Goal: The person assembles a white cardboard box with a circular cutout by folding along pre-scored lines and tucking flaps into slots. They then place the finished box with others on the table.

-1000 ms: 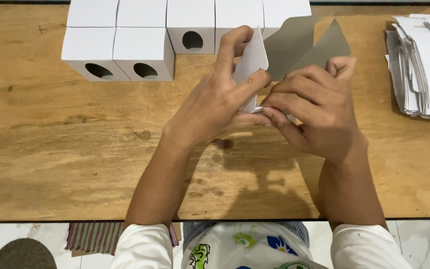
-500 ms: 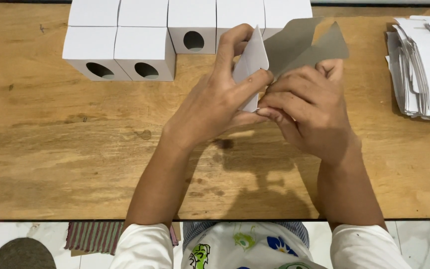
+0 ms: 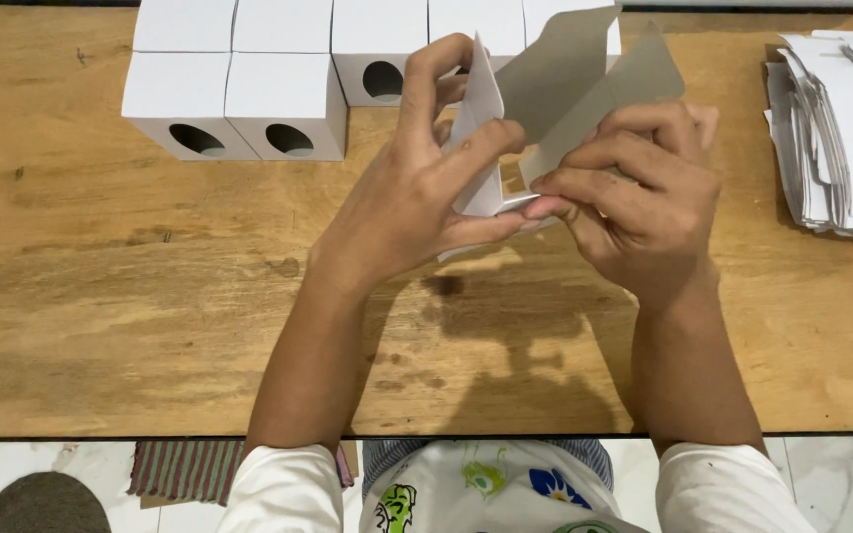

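Both hands hold a partly folded cardboard box blank (image 3: 565,84), white outside and grey inside, above the wooden table (image 3: 101,296). My left hand (image 3: 417,197) grips its left side, with the thumb along the bottom edge and fingers over a white flap. My right hand (image 3: 644,197) pinches the right side, fingers curled over the lower flaps. Two grey flaps stand up behind the hands. The box's lower part is hidden by my fingers.
Several finished white cube boxes (image 3: 234,104) with oval holes in their fronts stand in rows at the back left. A stack of flat white box blanks (image 3: 841,128) lies at the right edge. The table's near edge runs just above my sleeves.
The right hand has shifted slightly up and left on the blank, and the grey flaps have tilted and swung a little. The left hand keeps the same grip.
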